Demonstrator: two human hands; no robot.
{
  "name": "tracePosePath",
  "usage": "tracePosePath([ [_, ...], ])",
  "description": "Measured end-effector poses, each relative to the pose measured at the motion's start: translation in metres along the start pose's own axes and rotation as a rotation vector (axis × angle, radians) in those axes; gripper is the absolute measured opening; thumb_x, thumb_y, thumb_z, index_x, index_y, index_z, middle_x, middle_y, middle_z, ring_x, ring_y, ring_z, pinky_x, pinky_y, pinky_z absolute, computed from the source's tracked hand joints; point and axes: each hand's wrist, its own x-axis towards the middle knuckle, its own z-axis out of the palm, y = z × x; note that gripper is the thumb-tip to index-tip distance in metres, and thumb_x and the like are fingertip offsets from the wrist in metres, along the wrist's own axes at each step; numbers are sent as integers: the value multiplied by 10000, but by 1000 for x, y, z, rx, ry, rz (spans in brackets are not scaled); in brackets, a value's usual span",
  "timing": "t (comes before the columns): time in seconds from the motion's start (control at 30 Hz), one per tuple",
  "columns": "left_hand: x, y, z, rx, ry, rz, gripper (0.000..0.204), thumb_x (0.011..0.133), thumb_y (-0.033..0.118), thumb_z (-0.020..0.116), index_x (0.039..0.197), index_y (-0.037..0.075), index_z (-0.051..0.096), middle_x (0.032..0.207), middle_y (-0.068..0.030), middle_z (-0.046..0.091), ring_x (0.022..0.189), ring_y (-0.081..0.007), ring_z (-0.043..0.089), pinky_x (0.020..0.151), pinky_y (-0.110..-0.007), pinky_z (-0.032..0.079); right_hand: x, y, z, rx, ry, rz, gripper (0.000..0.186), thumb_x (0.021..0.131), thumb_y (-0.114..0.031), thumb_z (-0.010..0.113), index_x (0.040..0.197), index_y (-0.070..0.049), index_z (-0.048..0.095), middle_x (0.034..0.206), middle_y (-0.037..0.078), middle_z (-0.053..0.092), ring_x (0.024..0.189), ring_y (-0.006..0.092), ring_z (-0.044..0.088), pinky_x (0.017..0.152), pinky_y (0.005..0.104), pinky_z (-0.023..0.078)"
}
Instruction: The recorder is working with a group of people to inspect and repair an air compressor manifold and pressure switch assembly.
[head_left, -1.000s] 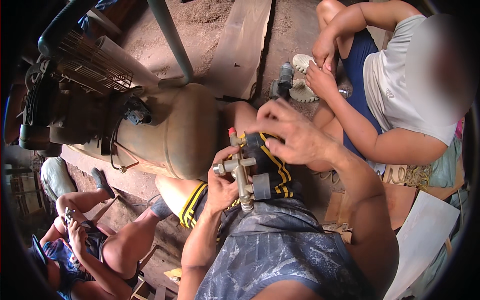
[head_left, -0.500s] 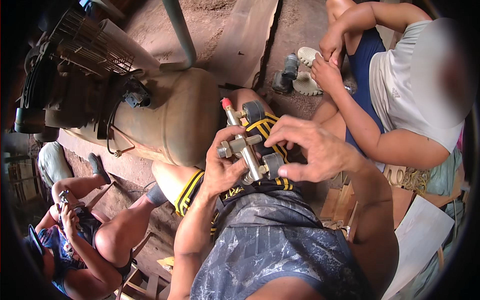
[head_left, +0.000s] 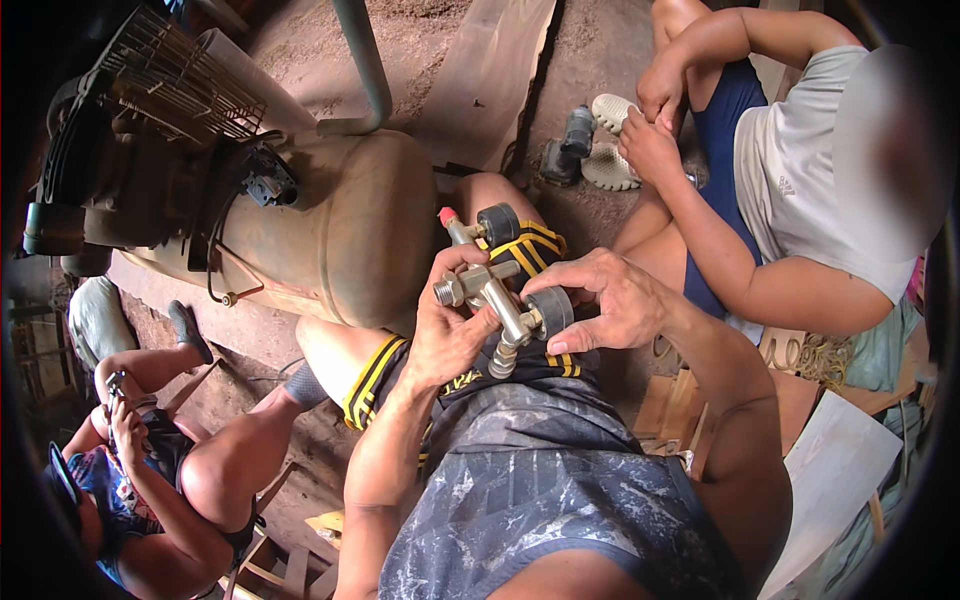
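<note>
My left hand (head_left: 448, 335) is closed round a metal gas regulator (head_left: 508, 312), holding it above my lap. The regulator has a threaded fitting on its left side and a red tip (head_left: 447, 216) at its far end. Two dark round pressure gauges stick out from it: a far gauge (head_left: 498, 224) and a near gauge (head_left: 551, 309). With thumb and index finger, my right hand (head_left: 625, 300) grips the rim of the near gauge. Part of the regulator's middle is hidden behind my left fingers and thumb.
A rusty compressor tank (head_left: 370, 230) stands close on the left, with a wire guard (head_left: 185, 80) behind it. One person (head_left: 810, 190) sits at the right, another (head_left: 165, 470) at lower left. A cordless tool (head_left: 570, 148) and pale clogs (head_left: 610, 167) lie ahead; wood boards (head_left: 835, 480) lie right.
My right hand has closed from a spread pose onto the near gauge. The regulator has tilted slightly, its near end shifting so that the gauge's face shows more.
</note>
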Motion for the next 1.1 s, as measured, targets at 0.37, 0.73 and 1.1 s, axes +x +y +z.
tracePosePath([
  [0.37, -11, 4, 16, -98, 148, -30, 479, 815, 147, 852, 1145, 63, 515, 992, -32, 629, 925, -101, 601, 836, -270, 505, 1, -8, 47, 444, 312, 344, 377, 1046, -404, 519, 1036, -33, 586, 807, 42, 614, 587, 86, 567, 519, 258, 468],
  [0.73, -19, 2, 39, 140, 418, -92, 126, 929, 63, 717, 934, 41, 593, 761, 13, 626, 684, -34, 541, 594, -202, 430, -2, 3, 64, 196, 433, 205, 331, 962, -294, 577, 816, 3, 595, 664, 113, 625, 621, 180, 615, 591, 340, 464],
  [1.1, -21, -13, 35, 14, 448, 8, 138, 942, 110, 702, 935, 53, 576, 745, 5, 623, 620, -41, 506, 544, -195, 388, 1, 6, 68, 388, 420, 225, 326, 949, -280, 532, 804, 10, 563, 694, 51, 530, 666, 111, 480, 607, 287, 386],
])
